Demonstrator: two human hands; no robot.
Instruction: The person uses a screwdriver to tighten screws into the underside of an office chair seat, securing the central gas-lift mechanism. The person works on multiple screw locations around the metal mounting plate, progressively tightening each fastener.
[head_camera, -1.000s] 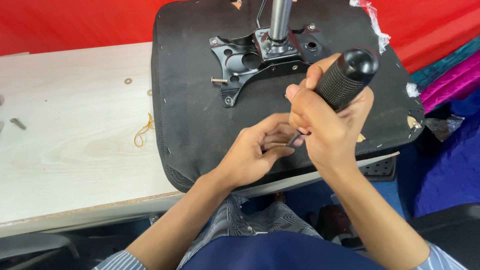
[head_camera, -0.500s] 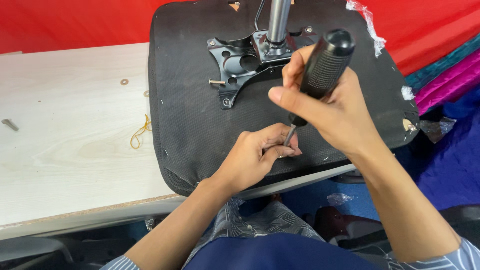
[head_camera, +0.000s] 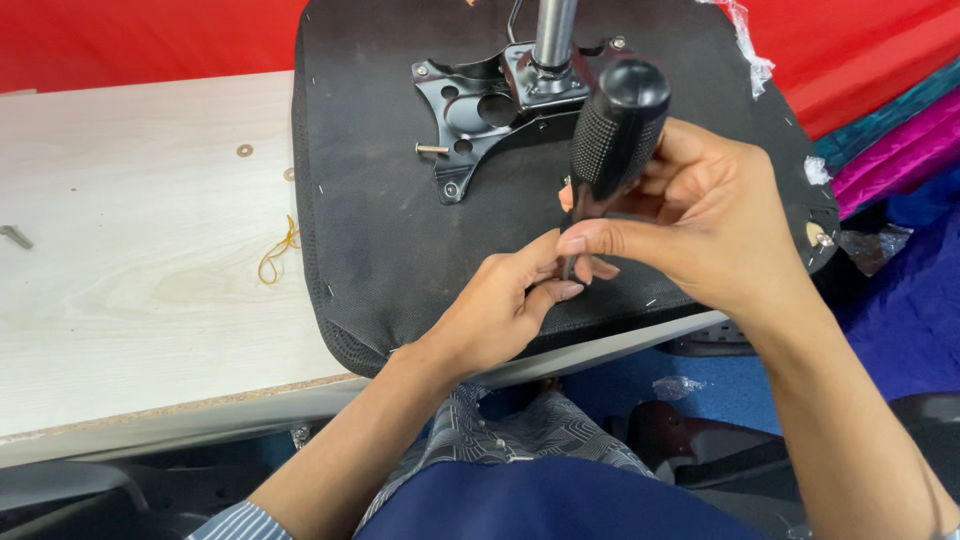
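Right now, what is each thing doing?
Screwdriver: upright, gripped by right hand.
Left hand: pinching at the tip.
Seat: upside down on table.
Bracket: lying on seat, one bolt sticking out.
Washer: loose on table.

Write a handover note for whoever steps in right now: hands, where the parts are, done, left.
Right hand: gripping the black-handled screwdriver, held upright, tip down on the seat underside.
Left hand: fingertips pinched around the screwdriver's shaft near its tip; whatever it steadies there is hidden.
Parts: upturned black seat lies on the pale wooden table; metal mounting plate with gas column sits on it.
Done: the plate is in position, with a screw head visible at its near corner.
Left: one bolt lies loose by the plate; two washers sit loose on the table.
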